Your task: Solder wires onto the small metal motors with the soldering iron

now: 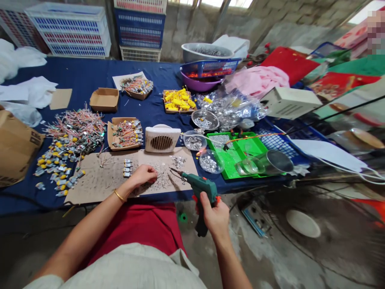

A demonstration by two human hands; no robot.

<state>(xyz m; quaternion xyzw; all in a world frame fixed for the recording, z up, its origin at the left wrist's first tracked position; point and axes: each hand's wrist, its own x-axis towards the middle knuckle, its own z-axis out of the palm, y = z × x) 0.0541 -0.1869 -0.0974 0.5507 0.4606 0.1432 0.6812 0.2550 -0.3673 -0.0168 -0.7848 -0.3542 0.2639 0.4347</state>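
My right hand point(215, 214) grips a green pistol-shaped soldering gun point(201, 189), its tip pointing left over a brown cardboard sheet point(96, 180) at the table's near edge. My left hand point(143, 175) rests curled on that cardboard, fingers down on small silvery bits; whether it pinches one I cannot tell. A short row of small motors point(127, 167) lies just left of the hand. A gold bangle sits on my left wrist.
A small white fan point(161, 139) stands behind the cardboard. Piles of wired motors point(75, 132), cardboard trays point(124, 132), bowls of metal parts point(210, 161), a green tray point(231, 158) and a glass jar point(264, 163) crowd the blue table. Crates are stacked at the back.
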